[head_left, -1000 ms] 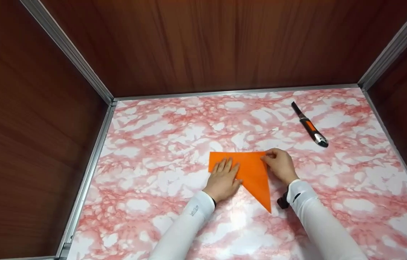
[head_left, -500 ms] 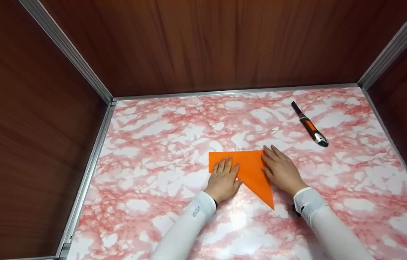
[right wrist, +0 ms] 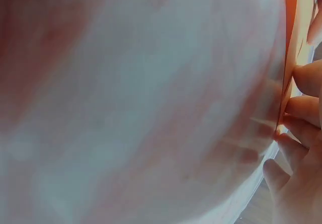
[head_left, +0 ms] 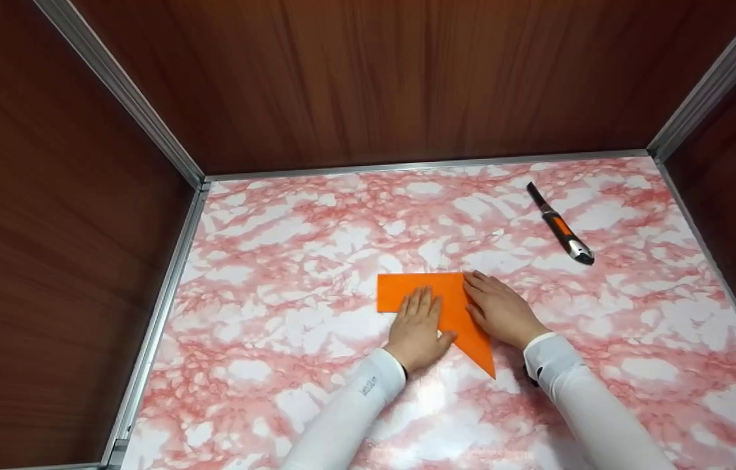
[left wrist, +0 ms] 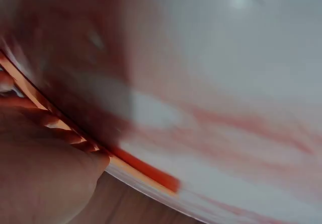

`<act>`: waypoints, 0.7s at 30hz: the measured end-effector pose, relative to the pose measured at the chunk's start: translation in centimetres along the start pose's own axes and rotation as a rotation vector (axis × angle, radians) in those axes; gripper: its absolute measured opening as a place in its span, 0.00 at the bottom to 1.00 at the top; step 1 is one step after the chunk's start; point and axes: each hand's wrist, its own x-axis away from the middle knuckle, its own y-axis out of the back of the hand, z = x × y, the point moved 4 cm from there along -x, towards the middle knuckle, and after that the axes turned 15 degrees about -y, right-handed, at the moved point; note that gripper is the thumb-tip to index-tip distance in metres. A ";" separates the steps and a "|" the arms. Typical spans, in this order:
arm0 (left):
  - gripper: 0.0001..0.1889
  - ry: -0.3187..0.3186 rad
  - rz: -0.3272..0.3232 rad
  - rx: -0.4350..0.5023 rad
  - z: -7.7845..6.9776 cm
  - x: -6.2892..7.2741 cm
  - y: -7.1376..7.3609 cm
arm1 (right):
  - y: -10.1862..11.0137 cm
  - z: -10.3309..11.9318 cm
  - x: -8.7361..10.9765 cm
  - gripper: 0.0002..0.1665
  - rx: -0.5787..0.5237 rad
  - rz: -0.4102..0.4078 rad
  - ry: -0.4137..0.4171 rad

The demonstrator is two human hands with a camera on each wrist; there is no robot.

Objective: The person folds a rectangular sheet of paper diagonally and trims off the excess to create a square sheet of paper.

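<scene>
A folded sheet of orange paper (head_left: 459,313) lies flat on the marbled table, with a straight far edge and a pointed corner toward the person. My left hand (head_left: 417,333) rests on its near middle part, fingers straight and thumb spread to the right. On the paper's right edge my right hand (head_left: 502,308) presses with extended fingers. The left wrist view catches a strip of the orange paper (left wrist: 151,173) beside the fingers. In the right wrist view, the fingertips (right wrist: 307,78) touch the paper's edge (right wrist: 291,12).
A black and orange utility knife (head_left: 560,225) lies at the right back of the red-and-white table (head_left: 290,261). Brown wood panels (head_left: 368,85) in metal frames stand at the back and both sides.
My right hand has gone from pinching the paper's far right corner to lying flat along its right edge, which now sits further left. My left hand has slid slightly right.
</scene>
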 end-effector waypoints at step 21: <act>0.43 0.024 0.073 -0.173 -1.7 -0.5 -0.4 | 0.0 0.1 0.4 0.31 0.074 -0.025 0.034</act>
